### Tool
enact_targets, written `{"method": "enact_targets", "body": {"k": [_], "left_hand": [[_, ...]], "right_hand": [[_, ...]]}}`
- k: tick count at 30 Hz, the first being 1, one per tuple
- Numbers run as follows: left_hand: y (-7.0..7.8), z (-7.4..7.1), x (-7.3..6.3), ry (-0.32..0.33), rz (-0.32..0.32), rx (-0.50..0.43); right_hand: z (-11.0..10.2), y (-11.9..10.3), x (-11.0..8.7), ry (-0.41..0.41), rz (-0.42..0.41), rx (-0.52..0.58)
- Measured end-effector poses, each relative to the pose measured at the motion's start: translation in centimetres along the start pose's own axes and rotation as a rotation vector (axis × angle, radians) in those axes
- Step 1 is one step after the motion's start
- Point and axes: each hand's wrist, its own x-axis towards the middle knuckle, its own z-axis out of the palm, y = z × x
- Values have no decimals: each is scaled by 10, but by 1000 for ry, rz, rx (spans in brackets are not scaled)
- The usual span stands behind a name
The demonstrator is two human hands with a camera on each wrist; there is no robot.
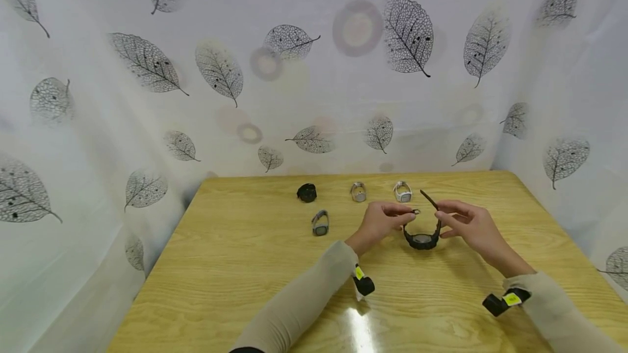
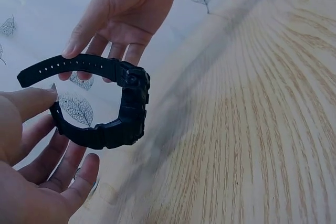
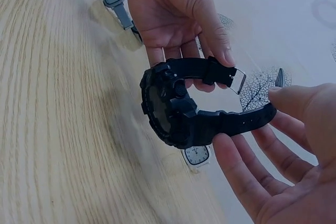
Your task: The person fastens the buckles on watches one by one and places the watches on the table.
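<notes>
A black wristwatch (image 1: 422,241) with an unfastened strap hangs between the two hands, its dial low and both strap ends raised. My left hand (image 1: 382,225) pinches the buckle end; the metal buckle (image 3: 240,81) stands out past the fingers in the right wrist view. The holed strap end (image 2: 68,66) is pinched between thumb and fingers of my right hand (image 1: 466,225). A gap separates the two ends. In the left wrist view, the watch case (image 2: 134,103) is seen from the side, held just over the wooden table (image 1: 235,266).
Behind the hands lie a white watch (image 1: 403,196) and a pinkish-brown watch (image 1: 360,196). A black watch (image 1: 307,193) sits farther left, with a grey watch (image 1: 321,229) nearer. A leaf-patterned curtain (image 1: 304,91) surrounds the table's back and sides.
</notes>
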Motion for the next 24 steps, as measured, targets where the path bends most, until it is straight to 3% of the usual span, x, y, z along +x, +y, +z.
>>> {"method": "enact_targets", "body": {"k": [6, 17, 24], "left_hand": [[-1, -2, 2, 16, -12, 0], [3, -9, 2, 17, 105, -15], [4, -11, 3, 9, 127, -24]], "right_hand": [[1, -2, -2, -7, -7, -30], [1, 6, -4, -34, -35, -44], [3, 9, -1, -39, -38, -53]]}}
